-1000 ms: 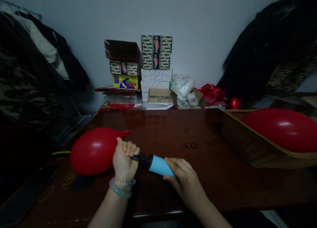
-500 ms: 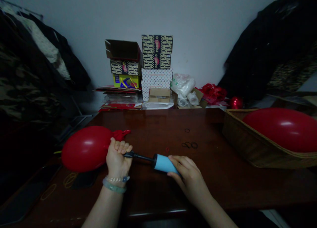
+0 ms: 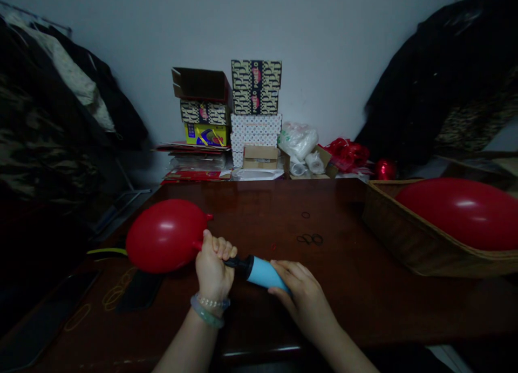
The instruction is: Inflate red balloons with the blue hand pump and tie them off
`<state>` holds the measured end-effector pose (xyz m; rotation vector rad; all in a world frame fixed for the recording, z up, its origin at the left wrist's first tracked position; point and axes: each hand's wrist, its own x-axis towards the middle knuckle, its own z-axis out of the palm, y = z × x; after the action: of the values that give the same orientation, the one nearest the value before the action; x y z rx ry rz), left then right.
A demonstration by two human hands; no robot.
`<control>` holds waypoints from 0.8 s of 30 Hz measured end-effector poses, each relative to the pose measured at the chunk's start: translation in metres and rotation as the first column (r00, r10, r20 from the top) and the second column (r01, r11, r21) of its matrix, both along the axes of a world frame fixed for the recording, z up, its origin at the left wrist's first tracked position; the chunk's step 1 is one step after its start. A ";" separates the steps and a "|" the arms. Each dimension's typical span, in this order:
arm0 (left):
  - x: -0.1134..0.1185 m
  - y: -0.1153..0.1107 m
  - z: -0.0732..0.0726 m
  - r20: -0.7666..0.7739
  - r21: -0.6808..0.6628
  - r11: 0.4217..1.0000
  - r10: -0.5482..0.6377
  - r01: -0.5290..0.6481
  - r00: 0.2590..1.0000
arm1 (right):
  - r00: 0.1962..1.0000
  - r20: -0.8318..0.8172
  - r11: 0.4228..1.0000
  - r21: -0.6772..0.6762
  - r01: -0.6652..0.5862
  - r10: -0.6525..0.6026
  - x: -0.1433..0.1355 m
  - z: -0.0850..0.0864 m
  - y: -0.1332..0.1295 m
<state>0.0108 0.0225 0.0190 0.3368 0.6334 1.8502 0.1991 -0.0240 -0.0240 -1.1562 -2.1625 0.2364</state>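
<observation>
A red inflated balloon [image 3: 164,235] hangs off the left of my left hand [image 3: 215,265], its neck pinched in the closed fingers. The same fist grips the black end of a hand pump [image 3: 265,273]. Little of the black rod shows between that fist and the pump's light blue barrel. Around the barrel's right part my right hand [image 3: 305,297] is wrapped, its thumb on the near side. A small red tip sticks out behind the balloon; what it belongs to is hidden. The join between balloon neck and pump is covered by my left fingers.
On the right a woven basket [image 3: 404,243] holds another red balloon [image 3: 461,211]. Black bands [image 3: 311,238] lie on the brown table [image 3: 364,308]. Tan rubber bands [image 3: 115,294] and a dark flat object [image 3: 140,291] lie left. Stacked boxes [image 3: 256,87] stand at the back.
My left hand and the balloon have moved right, towards the barrel, and the black rod has slid mostly into it. My right hand has shifted slightly left and down.
</observation>
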 end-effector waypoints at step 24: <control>-0.025 0.007 0.001 0.072 0.001 1.000 0.029 -0.029 0.997 | 0.999 0.050 0.992 0.128 0.009 -0.015 0.007 0.000 0.007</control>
<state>-0.0139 0.0299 0.0196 0.2625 0.5896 1.8826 0.2065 -0.0168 -0.0240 -1.1130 -2.1800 0.0621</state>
